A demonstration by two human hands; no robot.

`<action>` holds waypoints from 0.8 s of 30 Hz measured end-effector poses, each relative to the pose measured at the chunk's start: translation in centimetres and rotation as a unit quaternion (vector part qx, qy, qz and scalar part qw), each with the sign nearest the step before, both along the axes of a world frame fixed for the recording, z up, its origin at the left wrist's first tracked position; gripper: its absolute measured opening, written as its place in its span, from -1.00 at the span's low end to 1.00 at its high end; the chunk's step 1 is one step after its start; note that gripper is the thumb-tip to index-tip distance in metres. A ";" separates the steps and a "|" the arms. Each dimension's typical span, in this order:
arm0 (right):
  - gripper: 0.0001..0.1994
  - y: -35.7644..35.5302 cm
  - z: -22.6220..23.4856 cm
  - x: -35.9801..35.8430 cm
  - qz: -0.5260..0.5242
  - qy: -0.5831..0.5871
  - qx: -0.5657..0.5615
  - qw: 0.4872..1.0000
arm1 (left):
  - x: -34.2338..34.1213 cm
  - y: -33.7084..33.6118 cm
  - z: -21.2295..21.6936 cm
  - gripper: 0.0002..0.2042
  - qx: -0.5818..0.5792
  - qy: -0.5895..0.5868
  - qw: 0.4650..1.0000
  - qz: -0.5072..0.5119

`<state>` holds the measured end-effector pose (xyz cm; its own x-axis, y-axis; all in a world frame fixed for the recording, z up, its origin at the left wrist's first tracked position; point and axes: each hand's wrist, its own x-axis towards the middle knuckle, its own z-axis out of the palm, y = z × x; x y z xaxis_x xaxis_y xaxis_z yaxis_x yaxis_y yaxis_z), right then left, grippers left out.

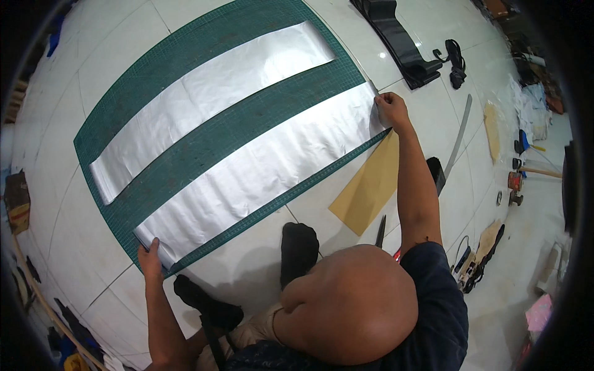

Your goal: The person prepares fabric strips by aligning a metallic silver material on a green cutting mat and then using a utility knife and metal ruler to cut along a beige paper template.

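Two long silver sheet strips lie across a green gridded cutting mat on the floor. My left hand is closed on the lower-left end of the near silver strip, thumb on top. At its far right end, my right hand pinches the strip's edge by the mat's border. Between my hands the strip stretches nearly flat, with small wrinkles. The far silver strip lies roughly parallel to it, untouched, its left end showing several layered edges.
Right of the mat lie a tan paper sheet, a dark pointed blade and a metal ruler. Folded black material and a bundled black cord lie farther back. My socked feet rest near the mat's front edge.
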<state>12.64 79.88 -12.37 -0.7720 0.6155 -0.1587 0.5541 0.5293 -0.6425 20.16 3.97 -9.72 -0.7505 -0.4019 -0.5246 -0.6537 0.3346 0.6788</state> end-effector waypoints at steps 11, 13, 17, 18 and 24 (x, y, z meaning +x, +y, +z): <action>-0.67 -2.6 7.9 -2.5 0.010 0.056 -0.121 0.991 | -4.3 -5.3 7.2 -0.59 0.019 0.044 0.998 -0.035; -0.62 -4.3 10.1 -5.7 0.043 0.062 -0.116 0.990 | -7.4 -8.9 9.5 -0.57 0.021 0.071 0.996 -0.041; -0.58 -8.2 12.4 -13.4 0.066 0.071 -0.143 0.985 | -15.2 -11.8 12.9 -0.53 0.046 0.090 0.993 -0.065; -0.59 -8.9 12.4 -15.3 0.057 0.067 -0.162 0.983 | -17.2 -12.0 12.7 -0.51 0.068 0.078 0.992 -0.073; -0.56 -8.0 6.7 -22.6 0.028 -0.022 -0.132 0.991 | -25.2 -13.0 9.1 -0.49 0.069 0.019 0.992 -0.106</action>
